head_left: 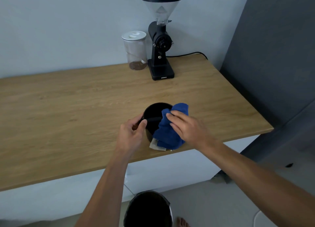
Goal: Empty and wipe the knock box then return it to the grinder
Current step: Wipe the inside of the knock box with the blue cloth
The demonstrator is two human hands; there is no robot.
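A round black knock box [152,112] with a bar across its mouth stands upright near the front edge of the wooden counter [68,111]. My left hand [132,134] grips its left rim and wall. A blue cloth [167,134] is draped over the box's right side, partly inside it. My right hand [185,127] lies flat on the cloth, fingers pressing it against the rim. The black coffee grinder [160,39] with a clear hopper stands at the back of the counter by the wall.
A clear jar [135,51] with a white lid and some coffee beans stands left of the grinder. The grinder's cable [189,53] runs right along the wall. A dark bin [148,209] sits on the floor below the counter edge. A grey panel [272,56] rises at right.
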